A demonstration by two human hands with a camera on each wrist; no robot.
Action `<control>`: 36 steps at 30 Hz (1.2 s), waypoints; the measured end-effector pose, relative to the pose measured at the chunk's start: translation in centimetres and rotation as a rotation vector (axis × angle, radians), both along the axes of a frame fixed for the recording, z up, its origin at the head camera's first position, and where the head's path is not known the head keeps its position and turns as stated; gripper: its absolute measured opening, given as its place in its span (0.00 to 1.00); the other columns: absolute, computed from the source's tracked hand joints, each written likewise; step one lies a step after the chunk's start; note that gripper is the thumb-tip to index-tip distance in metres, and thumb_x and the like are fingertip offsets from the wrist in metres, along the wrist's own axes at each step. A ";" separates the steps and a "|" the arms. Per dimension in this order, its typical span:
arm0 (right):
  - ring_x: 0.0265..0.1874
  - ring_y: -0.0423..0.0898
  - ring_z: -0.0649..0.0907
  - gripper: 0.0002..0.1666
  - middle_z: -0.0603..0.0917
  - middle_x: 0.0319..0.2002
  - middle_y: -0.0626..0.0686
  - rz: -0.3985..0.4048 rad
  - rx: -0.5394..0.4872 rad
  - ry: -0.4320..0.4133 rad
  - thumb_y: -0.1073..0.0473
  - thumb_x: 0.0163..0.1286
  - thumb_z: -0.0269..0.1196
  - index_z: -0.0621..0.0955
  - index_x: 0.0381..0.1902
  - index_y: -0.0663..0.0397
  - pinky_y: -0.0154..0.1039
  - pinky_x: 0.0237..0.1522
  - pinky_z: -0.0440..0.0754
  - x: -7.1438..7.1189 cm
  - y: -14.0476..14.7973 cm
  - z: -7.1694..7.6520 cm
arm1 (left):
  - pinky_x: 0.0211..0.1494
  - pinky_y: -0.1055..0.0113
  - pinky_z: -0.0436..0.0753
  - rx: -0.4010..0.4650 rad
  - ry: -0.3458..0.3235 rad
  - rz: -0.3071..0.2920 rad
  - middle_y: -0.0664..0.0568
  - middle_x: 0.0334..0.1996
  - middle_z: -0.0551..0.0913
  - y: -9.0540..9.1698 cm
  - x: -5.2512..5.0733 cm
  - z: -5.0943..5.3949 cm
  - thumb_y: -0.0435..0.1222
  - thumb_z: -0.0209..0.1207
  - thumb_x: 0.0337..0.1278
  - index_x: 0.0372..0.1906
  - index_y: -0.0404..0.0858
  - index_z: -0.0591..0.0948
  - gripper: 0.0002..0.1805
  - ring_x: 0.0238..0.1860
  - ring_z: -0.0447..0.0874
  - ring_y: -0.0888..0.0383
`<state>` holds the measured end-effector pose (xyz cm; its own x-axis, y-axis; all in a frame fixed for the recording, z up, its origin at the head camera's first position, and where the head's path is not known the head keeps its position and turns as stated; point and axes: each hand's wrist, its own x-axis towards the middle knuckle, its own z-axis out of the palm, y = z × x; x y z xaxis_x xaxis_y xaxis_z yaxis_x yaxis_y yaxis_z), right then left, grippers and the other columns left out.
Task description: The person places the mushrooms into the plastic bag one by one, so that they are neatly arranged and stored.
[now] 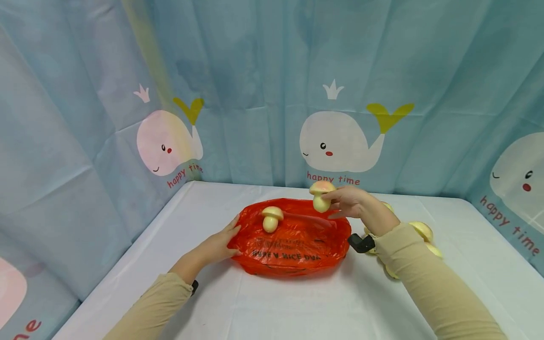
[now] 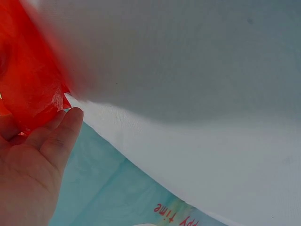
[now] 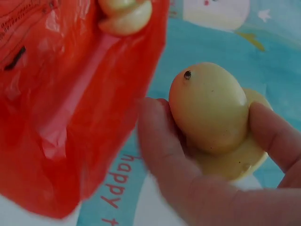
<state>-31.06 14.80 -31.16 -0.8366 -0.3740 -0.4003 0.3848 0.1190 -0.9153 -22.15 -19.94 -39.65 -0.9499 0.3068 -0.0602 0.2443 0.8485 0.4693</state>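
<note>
My right hand (image 1: 349, 200) holds a pale yellow toy mushroom (image 1: 321, 196) above the far right rim of a red plastic bag (image 1: 293, 267). In the right wrist view, thumb and fingers pinch this mushroom (image 3: 209, 108); a small dark spot shows on its rounded stem end. Another mushroom (image 1: 272, 219) lies in the bag, towards its left side. My left hand (image 1: 218, 243) rests against the bag's left edge with fingers spread. The left wrist view shows its fairly straight fingers (image 2: 61, 139) touching the red plastic (image 2: 30, 75).
Several more mushrooms (image 1: 420, 231) lie on the right of the white-covered table (image 1: 297, 307), partly hidden behind my right forearm. A blue curtain (image 1: 255, 141) printed with whales hangs along the table's back and left side.
</note>
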 end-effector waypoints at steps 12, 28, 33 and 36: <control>0.55 0.59 0.73 0.33 0.69 0.59 0.64 -0.058 0.201 -0.085 0.63 0.71 0.58 0.60 0.67 0.70 0.57 0.60 0.73 -1.3 -4.4 -3.1 | 0.69 0.44 0.62 -0.024 0.004 -0.004 0.40 0.77 0.44 0.0 0.0 0.1 0.33 0.64 0.58 0.70 0.23 0.61 0.39 0.71 0.57 0.37; 0.54 0.57 0.70 0.34 0.70 0.50 0.63 -0.186 0.289 -0.197 0.60 0.67 0.63 0.63 0.64 0.69 0.52 0.56 0.78 -1.4 -6.8 -6.8 | 0.68 0.46 0.65 -0.029 0.006 -0.011 0.42 0.77 0.44 0.3 -0.1 0.0 0.32 0.65 0.58 0.70 0.24 0.61 0.39 0.70 0.59 0.38; 0.51 0.56 0.71 0.33 0.69 0.46 0.62 -0.233 0.253 -0.214 0.60 0.67 0.64 0.63 0.63 0.68 0.54 0.57 0.77 -1.3 -7.1 -7.0 | 0.68 0.46 0.64 -0.027 0.017 -0.017 0.41 0.77 0.44 0.1 0.0 0.1 0.31 0.64 0.58 0.70 0.23 0.61 0.38 0.70 0.58 0.38; 0.50 0.56 0.71 0.34 0.70 0.45 0.62 -0.234 0.251 -0.205 0.59 0.65 0.65 0.64 0.63 0.67 0.54 0.57 0.76 -1.1 -7.2 -7.2 | 0.68 0.46 0.64 -0.028 0.020 -0.023 0.40 0.77 0.44 0.1 0.0 -0.1 0.31 0.64 0.58 0.69 0.22 0.61 0.38 0.71 0.58 0.37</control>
